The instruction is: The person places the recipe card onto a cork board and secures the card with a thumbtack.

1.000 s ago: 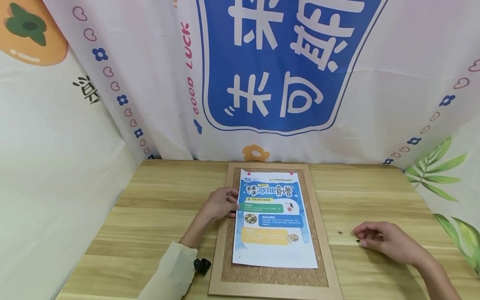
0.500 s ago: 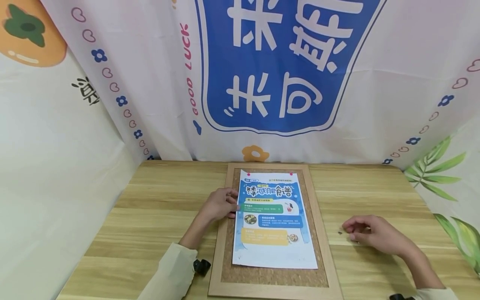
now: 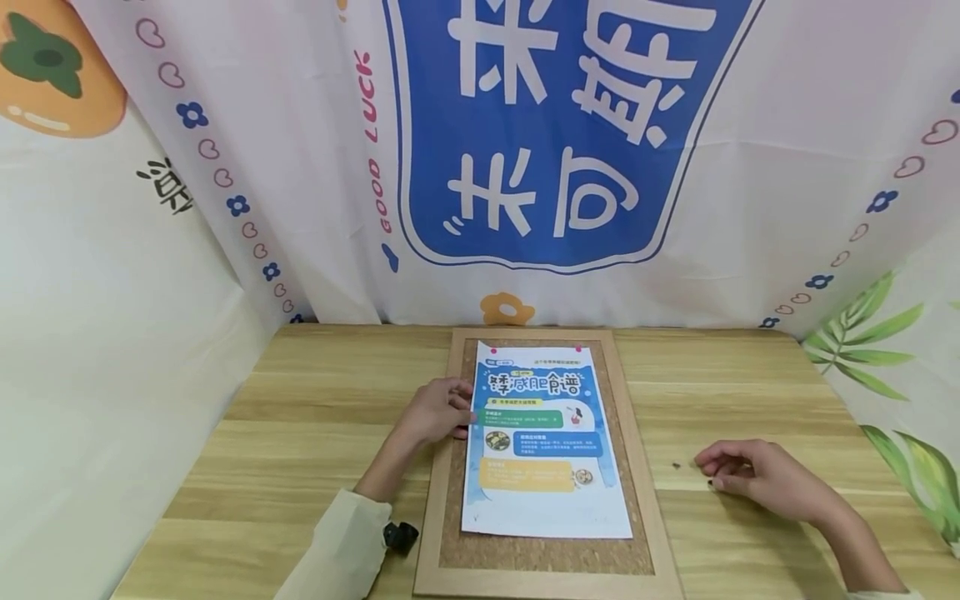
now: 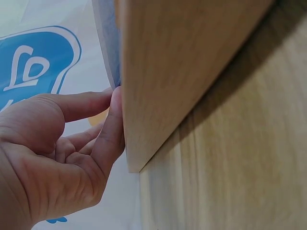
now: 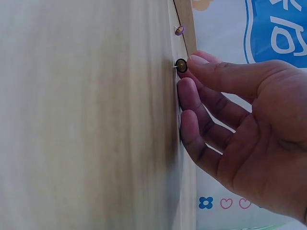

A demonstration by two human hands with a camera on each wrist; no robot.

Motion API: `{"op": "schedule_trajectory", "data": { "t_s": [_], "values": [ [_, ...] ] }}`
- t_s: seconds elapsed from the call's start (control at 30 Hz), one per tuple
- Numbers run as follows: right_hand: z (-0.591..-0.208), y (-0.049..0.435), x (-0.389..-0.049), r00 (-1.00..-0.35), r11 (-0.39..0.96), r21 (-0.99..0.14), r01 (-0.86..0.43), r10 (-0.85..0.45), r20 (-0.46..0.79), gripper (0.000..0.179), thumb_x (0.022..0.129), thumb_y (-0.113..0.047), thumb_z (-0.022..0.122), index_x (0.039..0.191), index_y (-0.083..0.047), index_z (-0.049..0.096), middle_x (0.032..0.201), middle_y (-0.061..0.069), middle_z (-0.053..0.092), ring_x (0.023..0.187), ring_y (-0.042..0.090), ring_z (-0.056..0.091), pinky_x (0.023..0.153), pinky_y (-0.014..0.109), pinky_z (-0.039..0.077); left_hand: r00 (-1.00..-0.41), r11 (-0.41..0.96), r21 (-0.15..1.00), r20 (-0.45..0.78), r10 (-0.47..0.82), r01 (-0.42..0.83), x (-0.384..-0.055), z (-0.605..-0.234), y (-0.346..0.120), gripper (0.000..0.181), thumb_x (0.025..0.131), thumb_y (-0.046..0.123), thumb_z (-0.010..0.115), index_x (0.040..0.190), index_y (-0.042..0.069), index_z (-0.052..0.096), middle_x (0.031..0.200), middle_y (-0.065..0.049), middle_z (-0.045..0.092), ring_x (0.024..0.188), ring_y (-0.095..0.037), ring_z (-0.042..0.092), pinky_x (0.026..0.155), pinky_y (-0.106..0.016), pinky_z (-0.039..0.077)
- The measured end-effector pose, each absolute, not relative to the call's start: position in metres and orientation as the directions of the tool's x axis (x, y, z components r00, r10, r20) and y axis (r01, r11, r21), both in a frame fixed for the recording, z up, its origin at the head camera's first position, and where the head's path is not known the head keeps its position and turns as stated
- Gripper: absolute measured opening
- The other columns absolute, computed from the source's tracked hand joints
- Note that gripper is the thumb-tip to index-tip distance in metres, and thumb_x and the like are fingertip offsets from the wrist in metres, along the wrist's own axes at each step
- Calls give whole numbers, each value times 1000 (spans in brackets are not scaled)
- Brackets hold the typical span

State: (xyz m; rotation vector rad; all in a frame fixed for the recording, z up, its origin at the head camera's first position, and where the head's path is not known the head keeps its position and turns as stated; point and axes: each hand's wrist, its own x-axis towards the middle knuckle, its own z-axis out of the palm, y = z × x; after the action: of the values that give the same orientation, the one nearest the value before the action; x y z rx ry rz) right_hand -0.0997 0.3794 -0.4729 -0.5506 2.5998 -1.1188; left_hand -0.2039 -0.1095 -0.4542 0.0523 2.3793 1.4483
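A printed poster sheet point(image 3: 543, 508) lies on a wood-framed cork board point(image 3: 547, 557). My left hand point(image 3: 438, 410) pinches the sheet's left edge between thumb and finger; in the left wrist view the same hand point(image 4: 62, 153) has its fingertips against the side of the wooden frame. To the board's right, my right hand point(image 3: 765, 479) rests low over the table with loosely bent fingers. The right wrist view shows a black-rimmed thumbtack point(image 5: 181, 65) right at the thumb tip, seemingly on the tabletop. A purple-rimmed thumbtack point(image 5: 179, 30) lies a little beyond it.
Two pink pins, including the right pin point(image 3: 578, 349), sit at the poster's top corners. The wooden table point(image 3: 300, 433) runs on both sides of the board. A printed cloth point(image 3: 337, 250) hangs along the table's back edge.
My right hand slid left toward the farther thumbtack, then came back right to about where it was, uncovering the black-rimmed one. My left hand has stayed at the poster's edge.
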Motion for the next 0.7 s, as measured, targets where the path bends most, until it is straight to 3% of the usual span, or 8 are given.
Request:
{"op": "schedule_trajectory", "data": {
  "t_s": [0.7],
  "values": [
    [-478,387,-86,-912,665,-699,-263,-408,-44,20,98,-6,75,118,-5,75,101,-7,75,89,-5,65,72,19,60,-936,479,865,-280,211,-151,-204,-456,-110,43,96,-4,74,138,-2,63,107,-17,75,82,-21,75,67,-31,68]
  ]
}}
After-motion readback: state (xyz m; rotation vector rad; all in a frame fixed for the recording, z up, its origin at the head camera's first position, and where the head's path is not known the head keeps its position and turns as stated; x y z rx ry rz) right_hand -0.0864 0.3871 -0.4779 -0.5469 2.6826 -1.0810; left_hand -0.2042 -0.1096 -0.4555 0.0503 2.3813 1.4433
